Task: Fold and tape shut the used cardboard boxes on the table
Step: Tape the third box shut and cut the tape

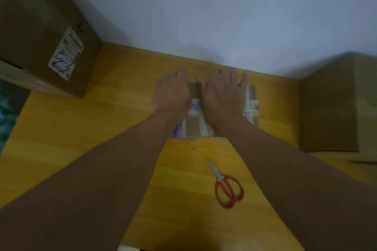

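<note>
**Item in hand.** 1 small box (193, 126), low and flattened in appearance, lies on the surface (102, 120). The wall (224, 16) rises just beyond it. Strips of old tape (252, 107), some with purple print, cross its top.

**Hands.** The left hand (172, 92) lies palm down on the small box's left half, fingers laid out, grasping nothing. The right hand (223, 91) lies likewise on the right half, fingers spread, pressing rather than gripping. The 2 thumbs nearly meet over the box's middle.

**Surroundings.** Red-handled scissors (226, 185), blades closed, lie untouched on the person's side of the small box. A large labelled box (40, 36) stands well to its left and a plain box (330, 104) well to its right. No tape roll is in view.

**Assessment.** The flaps appear to be held down before sealing.

**Risks.**
1. Used cardboard tends to spring back, so lifting either hand to fetch tape may let the flaps rise.
2. Fresh tape laid over the old glossy strips may bond poorly and peel.
3. Uneven pressure could slide the small box toward the wall and skew the seam.
4. A reach back for the scissors passes close to their point.
</note>
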